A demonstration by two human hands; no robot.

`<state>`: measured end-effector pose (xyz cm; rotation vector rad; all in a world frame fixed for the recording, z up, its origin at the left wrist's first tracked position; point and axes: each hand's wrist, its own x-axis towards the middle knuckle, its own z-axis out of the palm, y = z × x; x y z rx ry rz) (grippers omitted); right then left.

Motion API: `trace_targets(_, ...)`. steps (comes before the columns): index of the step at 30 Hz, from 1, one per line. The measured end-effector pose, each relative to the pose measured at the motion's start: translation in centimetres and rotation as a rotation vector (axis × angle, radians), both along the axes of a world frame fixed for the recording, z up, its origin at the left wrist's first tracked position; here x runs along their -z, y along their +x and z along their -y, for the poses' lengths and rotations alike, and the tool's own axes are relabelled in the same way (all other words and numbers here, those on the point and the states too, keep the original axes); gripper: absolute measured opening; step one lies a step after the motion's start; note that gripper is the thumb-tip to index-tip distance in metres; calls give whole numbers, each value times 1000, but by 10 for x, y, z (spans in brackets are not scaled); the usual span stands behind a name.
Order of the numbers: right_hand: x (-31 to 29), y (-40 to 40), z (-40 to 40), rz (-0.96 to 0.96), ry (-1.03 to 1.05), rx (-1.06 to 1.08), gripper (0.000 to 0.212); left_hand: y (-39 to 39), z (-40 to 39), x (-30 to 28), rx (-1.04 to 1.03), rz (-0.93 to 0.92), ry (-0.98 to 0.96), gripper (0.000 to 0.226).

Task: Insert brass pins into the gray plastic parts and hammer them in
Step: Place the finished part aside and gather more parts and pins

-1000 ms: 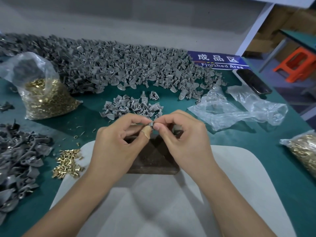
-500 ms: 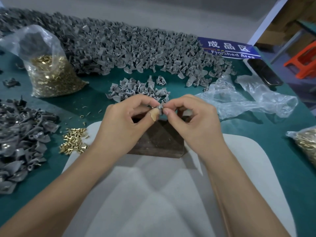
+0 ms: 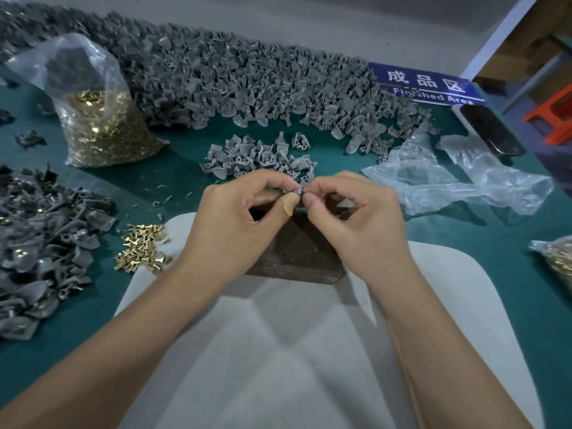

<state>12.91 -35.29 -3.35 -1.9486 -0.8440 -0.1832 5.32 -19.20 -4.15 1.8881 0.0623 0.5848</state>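
My left hand (image 3: 238, 224) and my right hand (image 3: 359, 221) meet fingertip to fingertip above a dark wooden block (image 3: 297, 252). Between them they pinch one small gray plastic part (image 3: 299, 191); my left thumb wears a tan bandage. Whether a pin is in the part is hidden by the fingers. Loose brass pins (image 3: 142, 252) lie in a small heap left of the block. A small cluster of gray parts (image 3: 257, 157) sits just beyond my hands.
A long pile of gray parts (image 3: 247, 78) runs along the back. Another gray heap (image 3: 40, 243) lies at left. A clear bag of brass pins (image 3: 99, 119), crumpled plastic bags (image 3: 458, 181), a phone (image 3: 492, 131), a blue sign (image 3: 427, 85) and a white mat (image 3: 433, 305) surround the block.
The view tilted down, so everything shifted up in the frame. Both hands stay pinched together on the gray part above the block, with only slight finger movement.
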Motion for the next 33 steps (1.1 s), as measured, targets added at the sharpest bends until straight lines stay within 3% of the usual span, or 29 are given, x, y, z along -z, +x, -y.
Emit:
trace_targets(12, 0, -2, -4, -117, 49, -2, 11, -1, 4, -1, -46, -19, -88, 15)
trace_targets(23, -1, 2, 0, -243, 96, -28, 10, -1, -1, 0, 50, -17, -128, 14)
trace_targets(33, -4, 0, 1, 36, -19, -11, 11, 0, -6, -1, 88, -6, -27, 23)
